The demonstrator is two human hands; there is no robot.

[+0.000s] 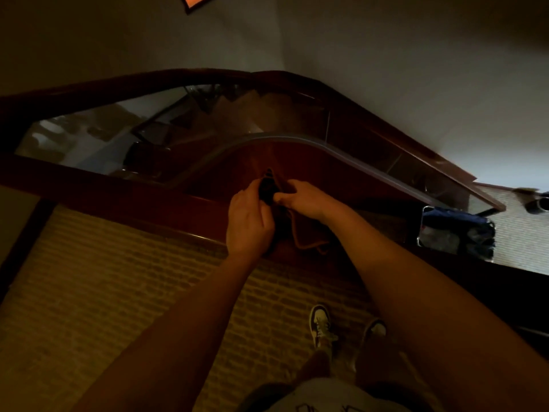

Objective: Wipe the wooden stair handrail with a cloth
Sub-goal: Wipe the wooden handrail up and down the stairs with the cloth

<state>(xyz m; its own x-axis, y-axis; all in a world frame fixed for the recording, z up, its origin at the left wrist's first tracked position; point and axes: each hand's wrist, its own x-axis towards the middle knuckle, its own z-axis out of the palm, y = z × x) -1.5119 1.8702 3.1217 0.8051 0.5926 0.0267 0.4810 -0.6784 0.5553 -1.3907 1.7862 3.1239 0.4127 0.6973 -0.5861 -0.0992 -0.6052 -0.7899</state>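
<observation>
A dark reddish cloth [306, 230] hangs in front of me over the landing's dark wooden rail. My left hand [249, 221] and my right hand [309, 197] both grip its bunched upper part, fingers curled, close together at mid-frame. The wooden handrail [124, 84] runs from the left edge across the top of the glass panel, bends at the far corner and slopes down to the right [416, 144]. The light is dim, so the cloth's edges are hard to make out.
A glass balustrade panel [89, 135] looks down into the stairwell. A patterned carpet [118, 278] covers the landing under my shoes. A chrome-framed cart with blue fabric [457, 227] stands at the right. A framed orange picture [196, 0] hangs on the wall.
</observation>
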